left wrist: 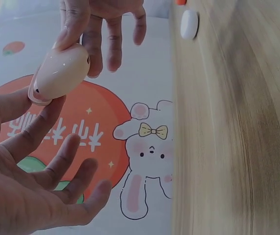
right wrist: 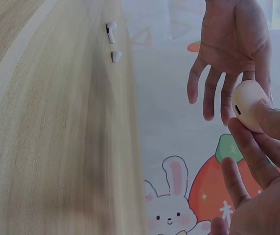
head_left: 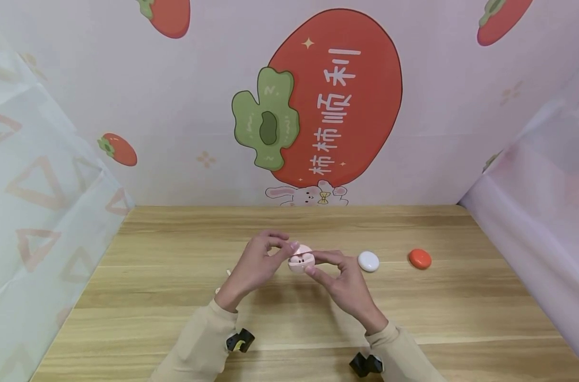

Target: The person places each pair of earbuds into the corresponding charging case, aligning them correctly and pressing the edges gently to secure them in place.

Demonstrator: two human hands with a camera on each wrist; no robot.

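Note:
A pale pink earbud charging case (head_left: 302, 264) is held above the table with its lid raised, and small dark spots show inside. My left hand (head_left: 260, 262) pinches the lid side between thumb and index finger, its other fingers spread in the left wrist view. From the other side my right hand (head_left: 347, 284) grips the case body with thumb and fingers. The case's smooth rounded shell (left wrist: 64, 73) shows in the left wrist view; a dark slot marks the case (right wrist: 247, 105) in the right wrist view.
A white rounded case (head_left: 368, 261) and a red one (head_left: 420, 258) lie on the wooden table (head_left: 150, 318) to the right. A white earbud (right wrist: 111, 33) and another small white piece (right wrist: 116, 57) lie on the left, partly behind my left wrist in the head view. Printed cloth walls enclose the table.

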